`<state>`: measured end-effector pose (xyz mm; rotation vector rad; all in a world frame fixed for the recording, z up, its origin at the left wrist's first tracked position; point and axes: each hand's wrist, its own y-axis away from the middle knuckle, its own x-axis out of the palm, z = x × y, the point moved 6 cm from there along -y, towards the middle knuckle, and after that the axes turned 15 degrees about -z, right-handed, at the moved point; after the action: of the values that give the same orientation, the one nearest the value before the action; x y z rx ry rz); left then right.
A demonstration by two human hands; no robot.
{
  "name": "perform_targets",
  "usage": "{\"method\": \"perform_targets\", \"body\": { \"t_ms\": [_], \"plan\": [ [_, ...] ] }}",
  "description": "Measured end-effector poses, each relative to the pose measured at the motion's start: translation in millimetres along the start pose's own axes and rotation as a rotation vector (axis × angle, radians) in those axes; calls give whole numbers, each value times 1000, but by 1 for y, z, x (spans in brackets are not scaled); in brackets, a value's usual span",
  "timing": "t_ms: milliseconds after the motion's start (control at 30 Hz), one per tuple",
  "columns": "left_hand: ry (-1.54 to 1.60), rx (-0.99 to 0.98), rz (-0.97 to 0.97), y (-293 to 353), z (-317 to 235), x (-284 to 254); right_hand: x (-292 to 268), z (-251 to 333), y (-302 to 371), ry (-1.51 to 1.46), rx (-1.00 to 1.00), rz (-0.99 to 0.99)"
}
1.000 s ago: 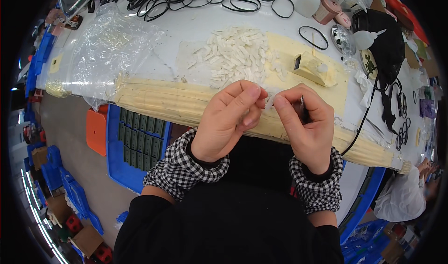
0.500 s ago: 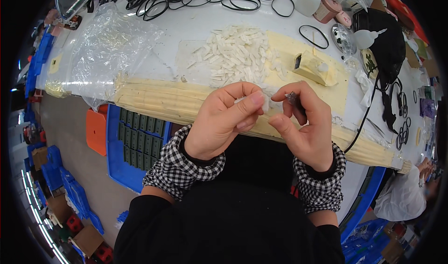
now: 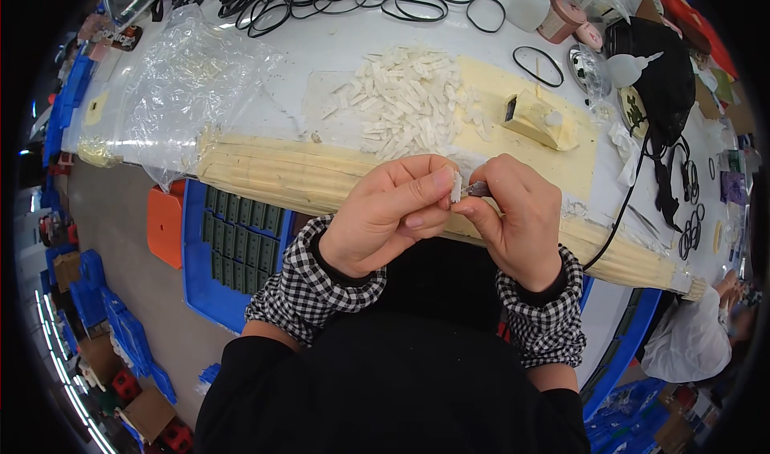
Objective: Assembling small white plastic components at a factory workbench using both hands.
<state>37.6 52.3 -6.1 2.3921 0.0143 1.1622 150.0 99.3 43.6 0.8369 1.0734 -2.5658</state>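
Pinched between thumb and forefinger of my left hand is a small white plastic piece, held upright above the table's front edge. My right hand grips a small dark grey-brown tool with a thin tip pointing at the white piece. The two are very close; whether they touch I cannot tell. Most of the tool is covered by my fingers. Beyond my hands lies a heap of similar white pieces, partly on a yellow sheet.
A yellow-wrapped block sits right of the heap. Black rubber loops lie at the back, clear plastic film at left. Tan padding covers the table edge. Below it, a blue crate holds dark green blocks. Another person works at far right.
My right hand has moved left and closed its fingers, bringing the dark tool up to the white piece. My left hand has turned slightly, showing more of that piece.
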Motion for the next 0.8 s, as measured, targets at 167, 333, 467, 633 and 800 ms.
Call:
{"method": "perform_targets", "body": {
  "t_ms": [167,333,467,633,800],
  "plan": [
    [66,-59,31,0,2,1,1,-1,1,-33,24,29],
    [55,-61,48,-1,1,3,2,-2,2,-119,67,84],
    [9,-23,94,1,0,2,5,-2,4,-337,222,201],
    [-30,14,85,3,-2,4,5,-3,4,-484,369,303],
    [-125,103,23,5,-6,5,3,-6,7,-476,404,292]
  ]
}}
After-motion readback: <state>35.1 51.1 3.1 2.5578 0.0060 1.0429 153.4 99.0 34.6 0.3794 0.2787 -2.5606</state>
